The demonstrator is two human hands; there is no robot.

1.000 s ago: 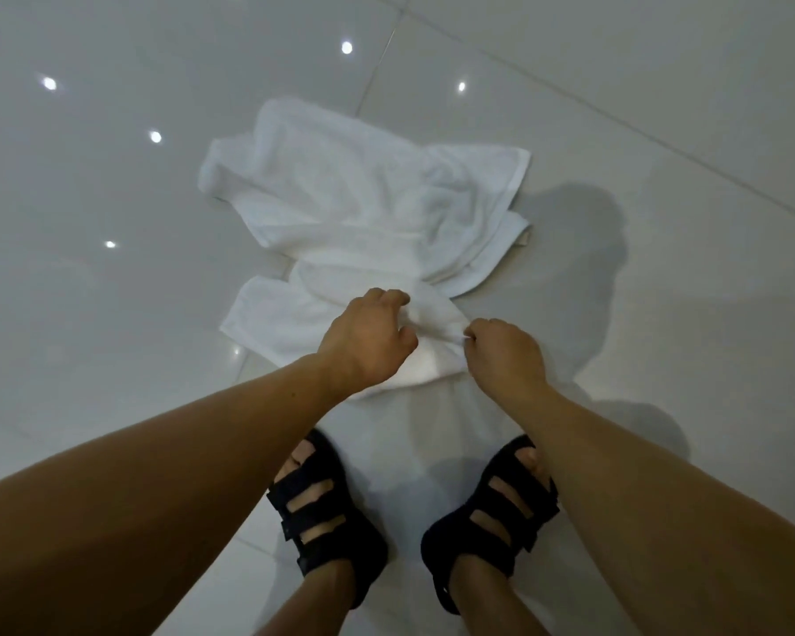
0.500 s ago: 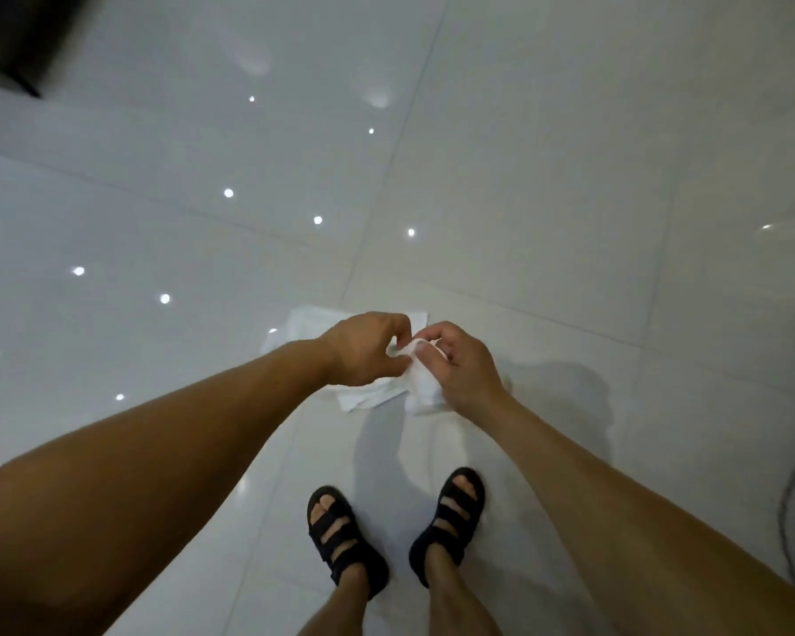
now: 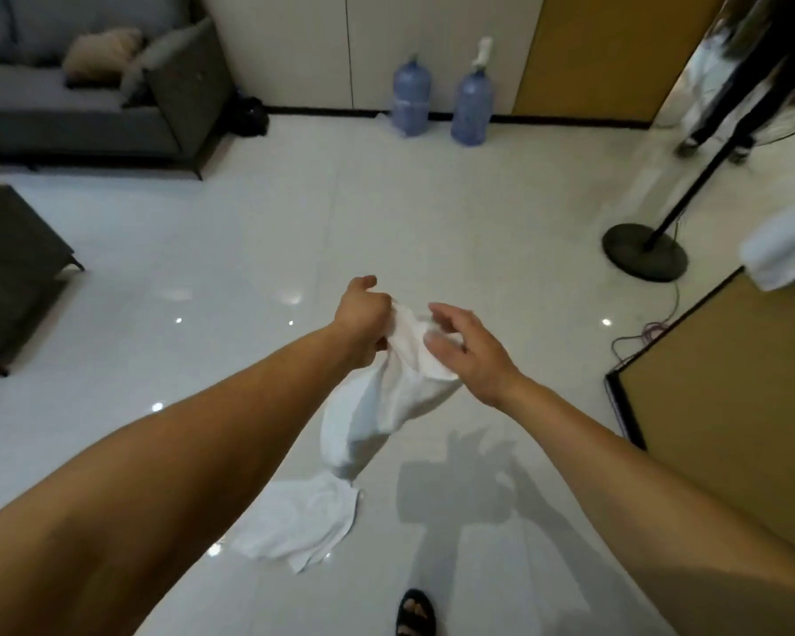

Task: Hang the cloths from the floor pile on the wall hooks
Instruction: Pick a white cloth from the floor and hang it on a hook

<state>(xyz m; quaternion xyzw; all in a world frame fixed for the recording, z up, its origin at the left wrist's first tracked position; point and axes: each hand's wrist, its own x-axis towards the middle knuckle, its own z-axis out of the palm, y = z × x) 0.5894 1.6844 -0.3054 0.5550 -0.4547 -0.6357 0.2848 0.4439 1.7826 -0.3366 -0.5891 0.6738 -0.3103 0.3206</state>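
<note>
A white cloth [image 3: 386, 406] hangs in the air in front of me, its lower end dangling above the floor. My left hand [image 3: 363, 321] grips its top edge in a fist. My right hand [image 3: 467, 344] is beside the cloth's top with fingers spread and loosely bent, touching the fabric without gripping it. Another white cloth [image 3: 301, 523] lies crumpled on the glossy white floor below. A white cloth [image 3: 785, 250] hangs at the right edge. No wall hook is visible.
A yellow panel [image 3: 730, 383] stands close on the right. A black stand base [image 3: 644, 252] with a cable sits beyond it. Two blue water jugs [image 3: 441, 103] stand by the far wall, a grey sofa [image 3: 88, 94] at far left. A person stands at top right.
I have risen from the pile with one cloth lifted off the floor. The view has swung up to the room. My right hand has let go of its pinch and spread its fingers.
</note>
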